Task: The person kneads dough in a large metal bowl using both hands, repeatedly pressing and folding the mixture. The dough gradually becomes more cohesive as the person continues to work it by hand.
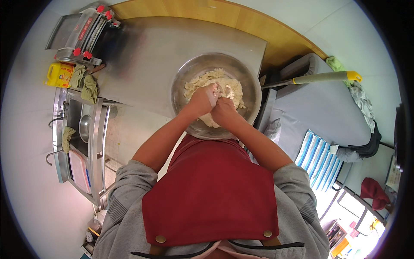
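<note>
A wide stainless steel bowl stands before me, close against my red apron. In it lies a rough, lumpy mass of pale dough, with dry flour showing in places. My left hand is curled into the middle of the dough, its fingers dusted with flour. Right beside and slightly nearer to me, my right hand is also curled into the dough. The two hands touch or nearly touch. The fingertips of both are hidden by the hands and the dough.
The bowl stands at the right end of a steel worktable. A roller machine with red knobs, a yellow jug and cloths are at the left. Beyond them is a steel sink. A long handle juts out right of the bowl.
</note>
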Available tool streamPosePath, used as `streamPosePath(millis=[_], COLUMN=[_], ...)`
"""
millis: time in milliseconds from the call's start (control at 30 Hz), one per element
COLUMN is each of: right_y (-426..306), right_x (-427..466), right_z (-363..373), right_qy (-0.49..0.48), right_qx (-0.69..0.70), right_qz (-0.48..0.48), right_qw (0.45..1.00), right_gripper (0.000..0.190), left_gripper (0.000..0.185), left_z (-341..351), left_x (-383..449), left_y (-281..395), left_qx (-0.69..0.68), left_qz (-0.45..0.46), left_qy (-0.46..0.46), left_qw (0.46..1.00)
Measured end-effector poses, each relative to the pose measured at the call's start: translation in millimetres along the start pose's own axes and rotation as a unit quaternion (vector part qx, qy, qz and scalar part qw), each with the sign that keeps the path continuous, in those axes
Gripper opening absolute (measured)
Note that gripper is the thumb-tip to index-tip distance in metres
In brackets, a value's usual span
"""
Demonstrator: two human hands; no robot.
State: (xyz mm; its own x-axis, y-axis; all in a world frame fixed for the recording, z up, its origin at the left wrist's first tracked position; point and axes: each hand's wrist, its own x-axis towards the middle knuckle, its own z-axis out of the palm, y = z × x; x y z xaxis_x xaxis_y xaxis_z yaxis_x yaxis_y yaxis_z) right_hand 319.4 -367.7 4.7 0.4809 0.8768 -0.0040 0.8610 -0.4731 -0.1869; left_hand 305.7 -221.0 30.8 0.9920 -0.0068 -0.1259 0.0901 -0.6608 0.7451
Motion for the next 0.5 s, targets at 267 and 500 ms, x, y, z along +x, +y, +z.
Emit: streamPosePath(millis=[267,500], right_y=[6,-7], right_x=[-6,1], right_z=[29,29], right_qy=[-0.026,0.042], right_qx=[0.036,0.028], right_qz=[0.039,0.046], right_qw=[0.998,0.998], right_gripper=[0.032,0.051], left_gripper=[0.05,0.067], left_z=[-7,0], left_x=[-14,9], left_y=[26,24], left_qx=[0.119,0.039], left_qz=[0.103,0.035], left_qy=[0.07,0.002], left_qw=[0.985,0.999])
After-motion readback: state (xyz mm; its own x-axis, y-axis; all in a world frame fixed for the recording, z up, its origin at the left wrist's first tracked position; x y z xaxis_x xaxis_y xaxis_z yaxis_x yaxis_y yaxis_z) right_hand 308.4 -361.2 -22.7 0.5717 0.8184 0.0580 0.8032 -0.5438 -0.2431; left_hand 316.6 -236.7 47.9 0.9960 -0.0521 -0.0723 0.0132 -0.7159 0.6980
